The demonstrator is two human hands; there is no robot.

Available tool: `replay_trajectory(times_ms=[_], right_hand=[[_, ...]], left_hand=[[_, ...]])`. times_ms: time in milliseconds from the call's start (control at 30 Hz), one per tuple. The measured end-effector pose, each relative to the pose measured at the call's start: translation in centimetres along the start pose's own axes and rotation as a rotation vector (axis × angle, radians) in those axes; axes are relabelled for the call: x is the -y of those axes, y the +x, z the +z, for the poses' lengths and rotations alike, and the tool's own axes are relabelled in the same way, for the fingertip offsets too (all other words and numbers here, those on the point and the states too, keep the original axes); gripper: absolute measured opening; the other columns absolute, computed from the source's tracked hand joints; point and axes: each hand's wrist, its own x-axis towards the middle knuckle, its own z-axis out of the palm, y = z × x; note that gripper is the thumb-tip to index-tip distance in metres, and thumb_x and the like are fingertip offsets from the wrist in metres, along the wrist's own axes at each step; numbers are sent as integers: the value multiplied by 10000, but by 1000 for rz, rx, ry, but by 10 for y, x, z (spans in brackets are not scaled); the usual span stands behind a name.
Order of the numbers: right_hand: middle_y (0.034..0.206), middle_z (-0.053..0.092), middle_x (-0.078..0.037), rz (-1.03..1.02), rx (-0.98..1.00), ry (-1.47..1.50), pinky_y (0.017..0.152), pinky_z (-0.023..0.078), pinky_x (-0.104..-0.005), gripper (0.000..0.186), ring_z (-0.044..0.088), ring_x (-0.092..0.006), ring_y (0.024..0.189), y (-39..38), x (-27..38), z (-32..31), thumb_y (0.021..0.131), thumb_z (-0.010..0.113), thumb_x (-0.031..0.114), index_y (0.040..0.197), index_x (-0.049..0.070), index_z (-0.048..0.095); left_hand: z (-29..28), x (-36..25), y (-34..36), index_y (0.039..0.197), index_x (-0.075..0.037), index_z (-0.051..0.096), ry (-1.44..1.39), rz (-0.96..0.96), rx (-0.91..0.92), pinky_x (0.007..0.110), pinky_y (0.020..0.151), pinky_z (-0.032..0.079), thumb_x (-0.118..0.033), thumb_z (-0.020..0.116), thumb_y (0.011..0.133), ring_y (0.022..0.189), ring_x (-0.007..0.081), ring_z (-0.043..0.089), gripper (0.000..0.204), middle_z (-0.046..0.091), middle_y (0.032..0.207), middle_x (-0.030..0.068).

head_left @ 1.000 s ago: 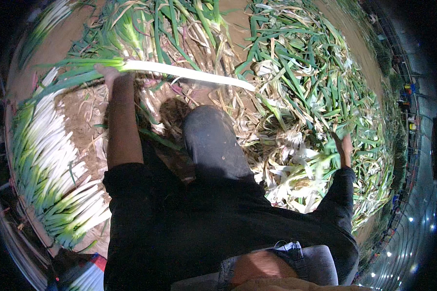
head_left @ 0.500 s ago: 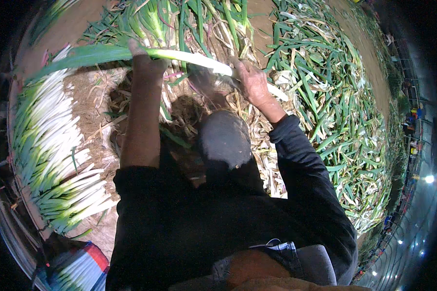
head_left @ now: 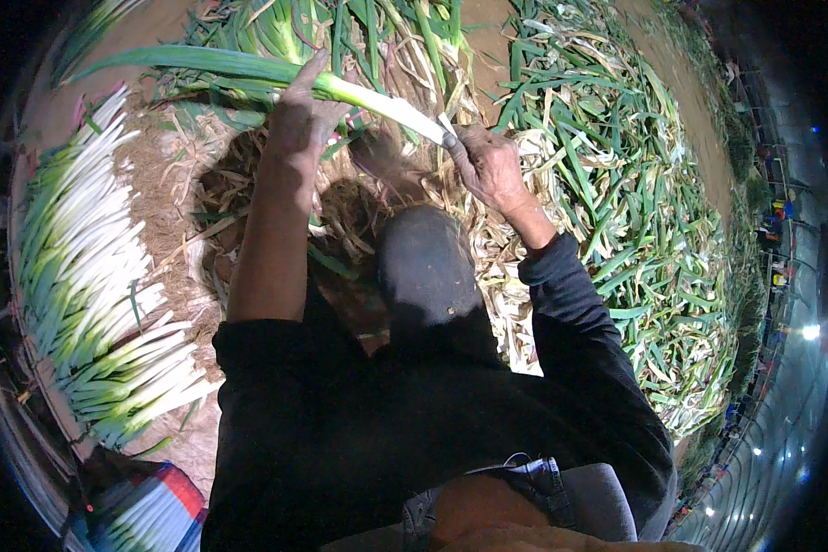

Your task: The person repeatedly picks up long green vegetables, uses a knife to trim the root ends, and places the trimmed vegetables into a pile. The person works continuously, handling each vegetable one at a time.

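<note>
A long leek (head_left: 386, 107) with green leaves and a white shank lies across both my hands. My left hand (head_left: 304, 115) holds it where the green meets the white, thumb up over the stalk. My right hand (head_left: 488, 166) has its fingers closed on the white end, which is partly hidden. Beyond them are untrimmed leeks (head_left: 294, 28) with dry leaves and dirt. My dark-clad knee (head_left: 423, 267) is beneath, between my forearms.
Rows of pale-stemmed leeks (head_left: 92, 239) lie on the left. A heap of green and dry leaf scraps (head_left: 635, 230) spreads along the right. A red, white and blue striped item (head_left: 152, 506) is at lower left. Small lights (head_left: 810, 331) show at the far right.
My right hand came from the leaf heap on the right onto the leek's white end. The leek and my left hand have moved farther up in the picture, the leek now slanting down rightward.
</note>
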Motion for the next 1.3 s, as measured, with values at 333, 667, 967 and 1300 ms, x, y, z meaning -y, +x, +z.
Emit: replay_trajectory(times_ms=[333,667,967,1300], right_hand=[[829,638,-8,564,97,648,660,445,-250,364,536,-89,739,5,18,-13,896,659,291,1079,-22,641],[697,614,17,596,170,591,552,404,-244,260,500,-64,607,0,26,-14,771,790,230,908,26,704],[699,603,3,631,250,555,586,422,-251,286,513,-73,644,-5,31,-14,745,810,229,820,12,639],[803,621,-37,427,-11,607,657,466,-280,139,584,-141,714,-22,35,-14,826,715,132,854,31,625]], left_hand=[[1,1,-2,1343,-33,393,-10,13,158,476,1064,398,-26,582,909,1260,287,403,473,398,1311,212],[39,-10,-12,1377,-3,316,-8,-116,16,447,1012,478,145,519,862,1220,312,473,573,396,1298,226],[39,-12,-14,1418,-12,262,40,-157,98,460,1010,475,175,502,839,1170,362,533,654,403,1276,216],[31,1,-11,1401,-24,321,83,18,-80,433,978,501,35,507,912,1099,337,568,526,391,1245,190]])
